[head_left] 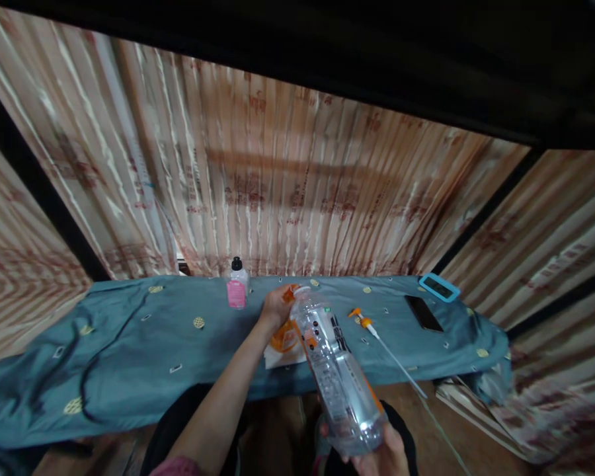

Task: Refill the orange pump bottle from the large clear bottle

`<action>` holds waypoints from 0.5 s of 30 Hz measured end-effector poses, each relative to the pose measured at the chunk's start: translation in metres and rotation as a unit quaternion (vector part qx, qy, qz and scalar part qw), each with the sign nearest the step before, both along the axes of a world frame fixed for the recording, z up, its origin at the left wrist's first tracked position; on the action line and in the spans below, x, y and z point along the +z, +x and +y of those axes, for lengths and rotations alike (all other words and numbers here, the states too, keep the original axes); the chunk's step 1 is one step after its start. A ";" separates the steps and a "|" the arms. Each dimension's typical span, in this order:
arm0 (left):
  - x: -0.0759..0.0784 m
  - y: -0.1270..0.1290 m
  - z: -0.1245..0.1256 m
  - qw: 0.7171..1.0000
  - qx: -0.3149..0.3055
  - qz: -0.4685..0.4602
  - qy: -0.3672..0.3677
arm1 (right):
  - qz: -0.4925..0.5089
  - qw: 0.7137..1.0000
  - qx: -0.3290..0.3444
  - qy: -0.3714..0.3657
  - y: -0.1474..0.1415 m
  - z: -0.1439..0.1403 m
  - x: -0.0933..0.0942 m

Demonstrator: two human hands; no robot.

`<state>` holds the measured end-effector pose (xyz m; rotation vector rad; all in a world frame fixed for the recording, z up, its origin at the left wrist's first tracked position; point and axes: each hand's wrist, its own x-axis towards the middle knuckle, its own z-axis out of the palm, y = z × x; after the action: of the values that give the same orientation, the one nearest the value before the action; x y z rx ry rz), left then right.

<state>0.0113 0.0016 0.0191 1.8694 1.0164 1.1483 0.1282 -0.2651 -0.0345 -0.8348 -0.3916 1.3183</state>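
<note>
So the biggest thing here is the striped curtain hanging behind everything, pinkish with reddish printed marks that are way too blurry to read. In front of it runs a table draped in a blue-grey cloth dotted with small yellow and white motifs.

The clear plastic bottle is the main item, tilted so its base hangs off the near edge of the table and its open neck points up over the middle of the cloth. It has a label with black printing and an orange strip (text is there, but I can't make any of it out). The right hand cups the base from below, fingers wrapped around it. The left hand is up at the neck, fingers closed on something orange there; can't tell exactly what.

Under the bottle, at the near edge, lies a white and orange pouch. A pump sprayer head with a long white tube lies just right of the bottle. A dark phone sits toward the right end, and a blue-framed thing at the far right corner. A small pink-labelled bottle with a black cap stands at the far edge.
</note>
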 end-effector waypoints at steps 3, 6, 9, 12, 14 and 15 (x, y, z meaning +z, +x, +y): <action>0.005 -0.003 -0.001 1.000 0.009 0.002 -0.003 | 0.009 0.997 0.047 0.061 0.004 0.007 -0.002; 0.008 -0.005 -0.003 1.000 0.013 0.002 -0.007 | 0.003 0.998 0.024 0.064 0.004 0.012 -0.004; 0.008 -0.005 -0.006 1.000 0.016 -0.002 -0.010 | 0.020 0.998 0.004 0.060 0.003 0.013 -0.006; 0.008 -0.004 -0.009 1.000 0.019 -0.005 -0.016 | 0.040 0.996 -0.008 0.081 0.003 0.013 -0.015; 0.007 -0.004 -0.010 1.000 0.020 -0.007 -0.019 | 0.033 0.996 -0.001 0.088 0.006 0.013 -0.022; 0.007 -0.004 -0.011 1.000 0.020 -0.008 -0.019 | 0.029 0.996 0.003 0.089 0.007 0.013 -0.026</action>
<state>0.0074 -0.0094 0.0261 1.8158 1.0632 1.1570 0.1353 -0.2523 -0.0605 -0.6470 -0.4588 1.2891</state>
